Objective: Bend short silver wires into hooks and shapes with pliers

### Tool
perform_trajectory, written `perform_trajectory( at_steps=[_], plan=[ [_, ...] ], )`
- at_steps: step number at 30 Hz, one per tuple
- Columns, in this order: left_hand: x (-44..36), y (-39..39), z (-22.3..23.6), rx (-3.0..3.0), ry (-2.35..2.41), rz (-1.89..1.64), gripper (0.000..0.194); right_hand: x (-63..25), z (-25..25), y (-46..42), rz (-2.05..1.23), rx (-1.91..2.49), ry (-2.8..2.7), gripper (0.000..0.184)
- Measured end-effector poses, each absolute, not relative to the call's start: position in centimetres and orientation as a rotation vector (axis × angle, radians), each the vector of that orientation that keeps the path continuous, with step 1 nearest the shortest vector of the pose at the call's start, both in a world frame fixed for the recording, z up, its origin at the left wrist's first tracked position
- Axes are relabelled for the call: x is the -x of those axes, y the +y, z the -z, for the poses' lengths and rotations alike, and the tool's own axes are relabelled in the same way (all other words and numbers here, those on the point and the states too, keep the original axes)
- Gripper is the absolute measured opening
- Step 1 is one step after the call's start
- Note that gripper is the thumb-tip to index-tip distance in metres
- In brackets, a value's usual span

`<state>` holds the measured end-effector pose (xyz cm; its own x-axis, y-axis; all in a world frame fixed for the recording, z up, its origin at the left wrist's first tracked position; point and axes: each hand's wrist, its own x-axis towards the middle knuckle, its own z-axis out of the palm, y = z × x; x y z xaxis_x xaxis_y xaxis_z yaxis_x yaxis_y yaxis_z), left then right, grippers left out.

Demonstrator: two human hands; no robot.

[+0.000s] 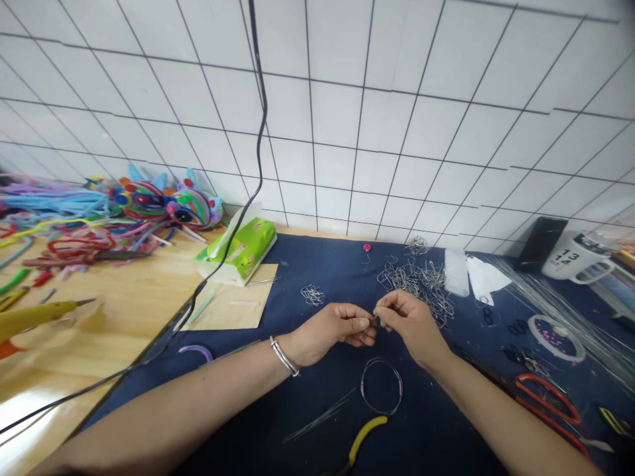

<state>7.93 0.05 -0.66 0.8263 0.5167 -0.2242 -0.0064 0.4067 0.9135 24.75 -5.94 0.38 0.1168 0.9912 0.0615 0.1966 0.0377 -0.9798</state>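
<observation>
Over the dark blue cloth (278, 370), my left hand (344, 325) and my right hand (404, 320) meet fingertip to fingertip. Each is closed in a pinch, and what they hold is too small to make out. A thin wire ring with pink beads (381, 387) lies just below them. To the right of my right hand spreads a tangled heap of metal wire pieces (424, 284). A smaller pile of wire pieces (312, 295) sits beyond my left hand. Nearer me are a yellow-handled tool (366, 436) and a few straight wires (320, 416).
At the right are red-handled scissors (548, 400), a round dish of beads (555, 337), a white mug (570, 258) and a black phone-like slab (540, 243). Leftward are a green tissue pack (245, 248), a yellow glue gun (40, 317) and colourful pipe cleaners (59, 205). A black cable (260, 132) hangs down.
</observation>
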Motion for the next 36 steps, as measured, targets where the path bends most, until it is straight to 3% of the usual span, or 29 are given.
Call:
perform_trajectory(
  at_steps=[23, 28, 31, 33, 36],
  plan=[
    [-8.2, -1.3, 1.2, -1.26, 0.573, -0.441, 0.011, -23.5, 0.3, -6.6, -1.185, 1.229, -1.139, 0.009],
    [-8.2, -1.5, 1.4, -1.2, 0.597, -0.434, 0.014, -25.9, -0.4, -5.6, -1.34, 1.335, -1.4, 0.016],
    [-8.2, -1.3, 1.8, -1.083, 0.634, -0.503, 0.017, -28.9, -1.3, -4.3, -1.077, 1.605, -1.689, 0.022],
    [-8.3, -1.0, 2.1, -0.992, 0.649, -0.568, 0.02, -30.7, -1.8, -3.3, -0.551, 1.881, -1.951, 0.021],
    [-8.3, -0.7, 2.2, -0.882, 0.653, -0.644, 0.023, -32.1, -2.0, -1.4, -0.355, 1.996, -2.032, 0.021]
  ],
)
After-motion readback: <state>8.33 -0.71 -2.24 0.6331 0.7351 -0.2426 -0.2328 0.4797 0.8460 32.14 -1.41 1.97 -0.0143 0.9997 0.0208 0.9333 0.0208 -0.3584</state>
